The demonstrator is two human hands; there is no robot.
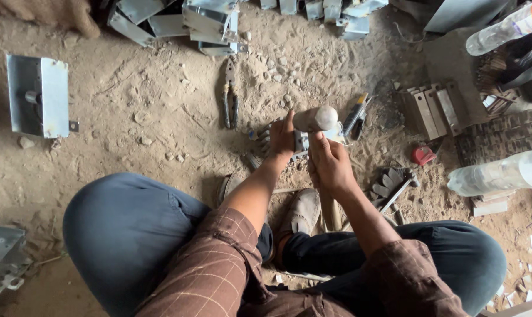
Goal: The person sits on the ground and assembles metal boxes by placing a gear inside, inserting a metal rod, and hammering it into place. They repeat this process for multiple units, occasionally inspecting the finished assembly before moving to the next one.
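Note:
I sit cross-legged on a sandy floor. My right hand [330, 161] grips the wooden handle of a hammer [316, 119], whose rounded grey head hangs just above a small sheet-metal part [337, 134]. My left hand [282, 138] presses on that metal part from its left side, fingers curled over it. The part itself is mostly hidden under both hands and the hammer head. A second wooden handle [331, 214] lies between my feet.
Pliers [230, 100] lie on the sand ahead. A screwdriver [356, 116] rests beside the part. Folded metal boxes [39, 97] lie left and along the top [204, 23]. Metal strips [433, 108], a red cap [422, 155] and plastic bottles [498, 175] are right.

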